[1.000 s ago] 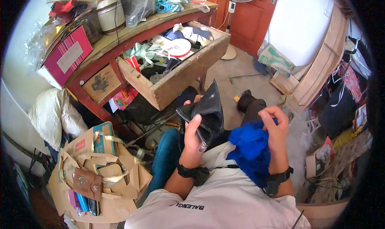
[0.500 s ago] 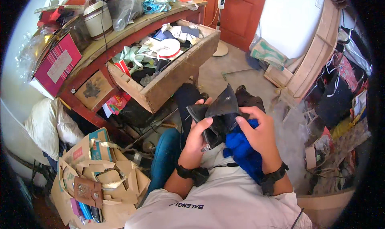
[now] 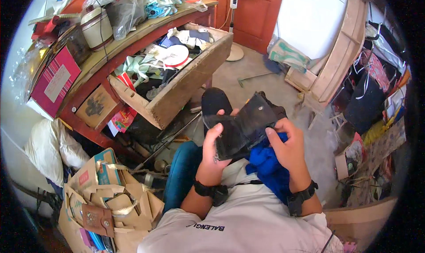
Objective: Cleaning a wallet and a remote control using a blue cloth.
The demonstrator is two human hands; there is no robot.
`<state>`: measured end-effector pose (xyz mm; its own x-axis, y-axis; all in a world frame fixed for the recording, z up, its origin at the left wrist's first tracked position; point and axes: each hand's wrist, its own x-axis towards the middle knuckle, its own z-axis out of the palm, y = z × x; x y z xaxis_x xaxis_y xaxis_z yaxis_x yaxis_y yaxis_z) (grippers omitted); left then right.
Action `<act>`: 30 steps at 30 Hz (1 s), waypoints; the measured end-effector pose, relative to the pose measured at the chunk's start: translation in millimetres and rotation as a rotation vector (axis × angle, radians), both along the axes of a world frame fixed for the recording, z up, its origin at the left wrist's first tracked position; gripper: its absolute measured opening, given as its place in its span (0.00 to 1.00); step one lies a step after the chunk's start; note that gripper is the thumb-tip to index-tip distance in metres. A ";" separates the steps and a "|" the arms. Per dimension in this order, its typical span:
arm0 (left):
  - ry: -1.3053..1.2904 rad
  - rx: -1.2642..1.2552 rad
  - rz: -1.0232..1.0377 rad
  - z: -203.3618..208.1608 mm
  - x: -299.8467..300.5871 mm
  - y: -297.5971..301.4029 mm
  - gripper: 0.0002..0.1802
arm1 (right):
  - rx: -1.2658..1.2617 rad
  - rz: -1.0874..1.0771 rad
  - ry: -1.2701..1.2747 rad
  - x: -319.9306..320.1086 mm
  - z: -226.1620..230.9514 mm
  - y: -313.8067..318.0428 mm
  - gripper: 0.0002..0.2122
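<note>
Spread out between my two hands is a black wallet (image 3: pixel 241 128), unfolded, with dark inner panels and a metal snap near its upper corner. My left hand (image 3: pixel 214 144) grips its left side, thumb on the inside and fingers behind. At the right edge, my right hand (image 3: pixel 287 142) pinches it between thumb and fingers. A bright blue cloth (image 3: pixel 270 166) lies on my lap just under the wallet and partly behind my right hand. To my left, a brown wallet (image 3: pixel 98 220) with a snap rests on flattened cardboard (image 3: pixel 128 204).
An open wooden drawer (image 3: pixel 190 82) full of cloths and small items juts out from the red cabinet (image 3: pixel 97 129) at front left. A teal seat (image 3: pixel 181 169) is beside my left arm. Farther off stands a fan (image 3: pixel 233 2). Wooden furniture (image 3: pixel 341 49) leans at the right wall.
The black wallet has been opened flatter, its inner panels now facing up. My hands stay on its two sides. The view has shifted slightly.
</note>
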<state>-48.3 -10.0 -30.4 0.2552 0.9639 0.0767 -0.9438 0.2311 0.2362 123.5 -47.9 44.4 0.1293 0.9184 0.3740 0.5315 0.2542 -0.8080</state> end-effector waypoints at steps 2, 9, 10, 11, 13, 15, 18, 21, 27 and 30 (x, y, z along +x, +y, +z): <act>-0.097 -0.036 -0.018 2.6 -2.8 3.5 0.26 | -0.039 -0.009 -0.107 7.2 -2.6 -0.9 0.10; -0.039 0.015 0.043 4.5 2.9 7.0 0.23 | -0.017 -0.027 -0.115 8.4 -6.0 -5.3 0.11; -0.045 -0.003 0.042 3.4 4.4 8.0 0.23 | -0.012 -0.006 -0.145 8.4 -5.3 -6.5 0.11; -0.051 -0.021 0.040 2.3 6.0 9.2 0.23 | -0.007 0.015 -0.174 8.8 -4.7 -7.1 0.10; -0.055 -0.042 0.063 0.7 8.6 9.2 0.21 | 0.114 0.185 -0.258 11.8 -1.6 -10.9 0.10; -0.054 -0.065 0.081 3.2 12.2 7.8 0.20 | 0.232 0.352 -0.338 9.8 2.2 -14.6 0.10; 0.017 -0.035 0.118 5.5 16.4 7.6 0.16 | 0.238 0.395 -0.391 -9.2 2.1 -16.5 0.16; 0.184 0.072 0.220 1.4 23.2 0.0 0.18 | 0.172 0.332 -0.311 -16.2 1.1 -17.7 0.18; 0.280 0.130 0.456 -3.1 14.6 -1.2 0.24 | 0.118 0.193 -0.376 -26.8 -7.9 -14.1 0.13; 0.220 0.193 0.476 -5.8 1.7 -1.6 0.28 | 0.199 0.261 -0.317 -31.2 -12.1 -9.7 0.09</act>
<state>-46.6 -11.6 -36.2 -0.1747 0.9506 0.2568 -0.8571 -0.2752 0.4356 92.3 -57.5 32.3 -0.2461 0.8111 0.5306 0.6425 0.5464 -0.5373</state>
